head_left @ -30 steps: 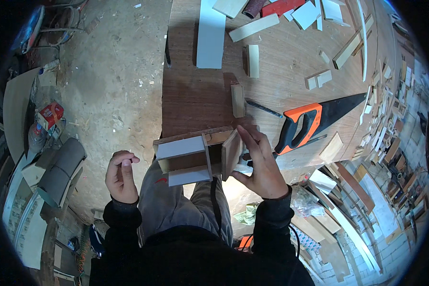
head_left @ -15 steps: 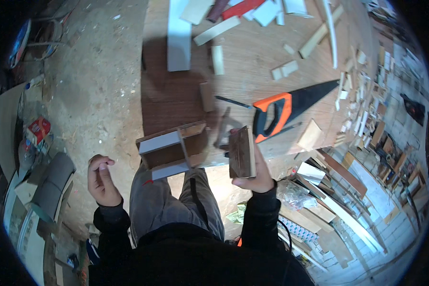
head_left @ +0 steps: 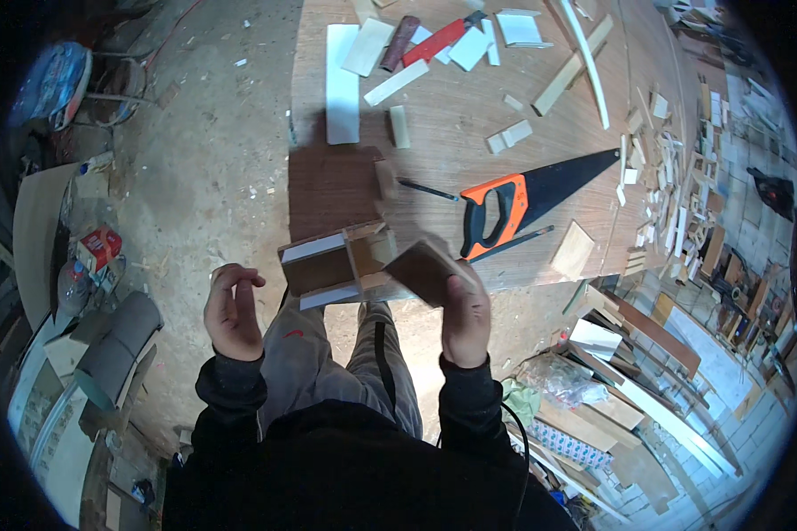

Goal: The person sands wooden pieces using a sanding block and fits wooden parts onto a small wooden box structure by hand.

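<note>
My right hand [head_left: 467, 320] grips a small brown wooden panel [head_left: 423, 273], tilted, its thumb on the near face and the fingers mostly hidden behind. Left of it, a small open wooden box [head_left: 314, 273] with a divider and pale inner faces rests at the table's near edge. My left hand [head_left: 236, 311] hovers left of the box, away from it, its fingers loosely bent, thumb apart, nothing visible in them. Beyond the panel lie a handsaw [head_left: 494, 215] with an orange and black handle and a dark thin rod [head_left: 428, 188].
The wooden table [head_left: 434, 133] bears a long pale board [head_left: 343, 84], a red-handled tool [head_left: 434, 42], a dark sandpaper-like roll [head_left: 400, 42], a thin square piece [head_left: 574, 248] and several offcuts. Boards and plastic wrap [head_left: 553, 379] are piled at right. A grey roll [head_left: 119, 341] stands at left.
The panel in my right hand has turned from upright to slanted and come nearer the box. My left hand has shifted toward the box, and its thumb and fingers are further apart. The view has shifted.
</note>
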A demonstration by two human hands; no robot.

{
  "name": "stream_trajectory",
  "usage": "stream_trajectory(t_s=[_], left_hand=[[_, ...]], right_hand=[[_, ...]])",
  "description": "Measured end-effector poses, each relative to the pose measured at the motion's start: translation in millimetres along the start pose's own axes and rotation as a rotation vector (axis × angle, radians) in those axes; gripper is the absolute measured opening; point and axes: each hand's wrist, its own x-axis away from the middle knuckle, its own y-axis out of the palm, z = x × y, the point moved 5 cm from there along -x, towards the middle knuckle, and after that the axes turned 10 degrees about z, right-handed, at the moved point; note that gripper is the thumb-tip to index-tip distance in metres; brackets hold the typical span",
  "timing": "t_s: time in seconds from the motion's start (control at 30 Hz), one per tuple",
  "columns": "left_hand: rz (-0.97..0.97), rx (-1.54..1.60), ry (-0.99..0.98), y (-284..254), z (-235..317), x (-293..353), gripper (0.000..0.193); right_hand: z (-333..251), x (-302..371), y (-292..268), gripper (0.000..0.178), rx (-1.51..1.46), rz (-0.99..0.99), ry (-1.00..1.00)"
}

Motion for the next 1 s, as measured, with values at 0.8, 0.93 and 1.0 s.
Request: stream_trajectory(t_s=[0.8,0.93,1.0], left_hand=[[-0.018,-0.262,-0.074,-35,-60,4,0.021],[-0.003,-0.245,-0.071,-37,-63,2,0.019],[0.001,-0.242,-0.074,-39,-65,2,0.019]], right_hand=[[51,-2,10,0.037,0.196,0.079,0.043],[52,-3,11,0.036,0.213,0.070,0.040],[52,-4,12,0.036,0.218,0.063,0.036]])
